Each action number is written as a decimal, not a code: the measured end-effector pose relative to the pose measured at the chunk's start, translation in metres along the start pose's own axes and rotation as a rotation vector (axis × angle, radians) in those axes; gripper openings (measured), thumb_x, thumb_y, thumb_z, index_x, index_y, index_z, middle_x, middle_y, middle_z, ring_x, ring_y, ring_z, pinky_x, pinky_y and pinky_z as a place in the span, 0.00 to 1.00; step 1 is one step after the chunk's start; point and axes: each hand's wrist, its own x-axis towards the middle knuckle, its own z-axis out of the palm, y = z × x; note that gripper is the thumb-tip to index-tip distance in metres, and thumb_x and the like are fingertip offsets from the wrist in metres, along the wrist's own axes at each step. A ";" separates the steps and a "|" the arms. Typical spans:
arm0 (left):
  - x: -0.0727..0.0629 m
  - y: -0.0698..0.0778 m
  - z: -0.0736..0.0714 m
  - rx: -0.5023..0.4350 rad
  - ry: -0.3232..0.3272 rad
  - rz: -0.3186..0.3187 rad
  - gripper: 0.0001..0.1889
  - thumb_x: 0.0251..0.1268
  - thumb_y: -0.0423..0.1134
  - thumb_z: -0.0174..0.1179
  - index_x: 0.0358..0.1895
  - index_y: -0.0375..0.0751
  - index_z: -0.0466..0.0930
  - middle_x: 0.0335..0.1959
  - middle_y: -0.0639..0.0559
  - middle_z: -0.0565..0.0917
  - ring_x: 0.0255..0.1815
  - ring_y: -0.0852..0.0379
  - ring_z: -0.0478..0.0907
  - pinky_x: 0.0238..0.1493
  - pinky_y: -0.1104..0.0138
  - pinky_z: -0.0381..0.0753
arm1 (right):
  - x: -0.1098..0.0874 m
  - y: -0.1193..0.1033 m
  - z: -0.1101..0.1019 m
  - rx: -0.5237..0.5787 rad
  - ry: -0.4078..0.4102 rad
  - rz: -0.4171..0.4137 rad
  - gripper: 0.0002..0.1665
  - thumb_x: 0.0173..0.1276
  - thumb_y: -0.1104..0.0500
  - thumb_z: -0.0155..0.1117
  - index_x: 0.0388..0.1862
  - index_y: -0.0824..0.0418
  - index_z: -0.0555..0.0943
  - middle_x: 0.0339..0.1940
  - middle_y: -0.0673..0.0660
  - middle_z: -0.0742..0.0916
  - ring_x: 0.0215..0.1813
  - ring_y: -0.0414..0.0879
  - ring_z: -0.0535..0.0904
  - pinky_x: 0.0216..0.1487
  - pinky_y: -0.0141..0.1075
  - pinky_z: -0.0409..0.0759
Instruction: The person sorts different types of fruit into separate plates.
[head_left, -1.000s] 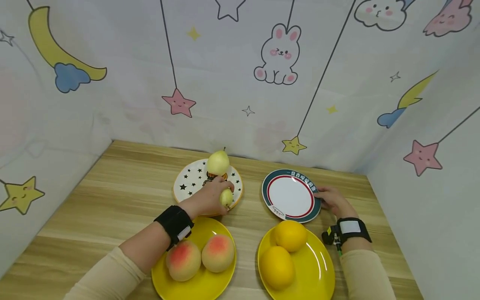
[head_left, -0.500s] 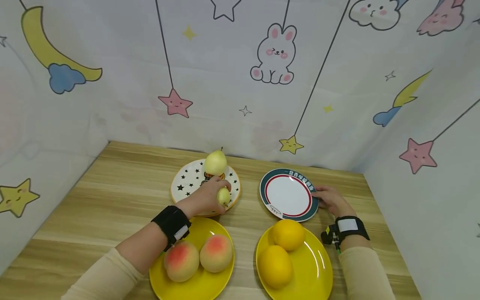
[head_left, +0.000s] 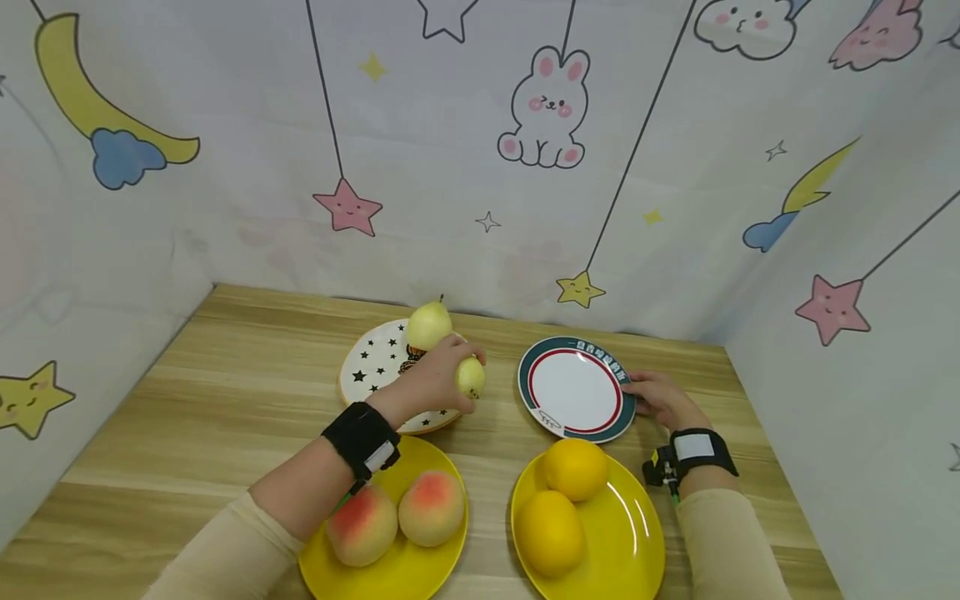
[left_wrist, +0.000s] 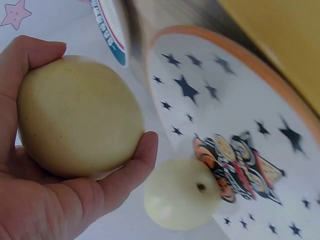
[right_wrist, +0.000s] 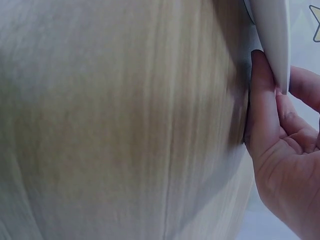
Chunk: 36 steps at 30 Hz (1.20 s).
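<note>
My left hand (head_left: 432,375) grips a pale yellow pear (head_left: 470,378), fingers and thumb wrapped around its sides; the left wrist view shows this pear (left_wrist: 80,117) close up. It is held above the right part of a white plate with black stars (head_left: 375,358). A second pear (head_left: 429,326) stands on that plate's far side, stem up. On the right, my right hand (head_left: 663,398) pinches the rim of a white plate with a dark green border (head_left: 576,389). In the right wrist view the plate's edge (right_wrist: 275,40) sits between thumb and fingers.
Nearer to me, a yellow plate (head_left: 405,579) bears two peaches (head_left: 432,507). Right of it, another yellow plate (head_left: 630,533) holds two orange fruits (head_left: 551,533). A patterned cloth wall (head_left: 420,250) rises behind the wooden table (head_left: 247,358).
My left hand has moved right with the pear, from over the starred plate toward its right edge. My right hand stays at the green-bordered plate's rim. The head view has shifted slightly.
</note>
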 end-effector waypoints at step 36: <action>0.070 0.060 0.062 -0.022 -0.065 -0.053 0.31 0.42 0.37 0.77 0.55 0.46 0.76 0.52 0.44 0.69 0.43 0.49 0.71 0.39 0.65 0.78 | -0.006 -0.002 0.000 -0.031 0.016 -0.006 0.32 0.73 0.59 0.59 0.71 0.69 0.65 0.65 0.68 0.73 0.49 0.53 0.76 0.56 0.41 0.78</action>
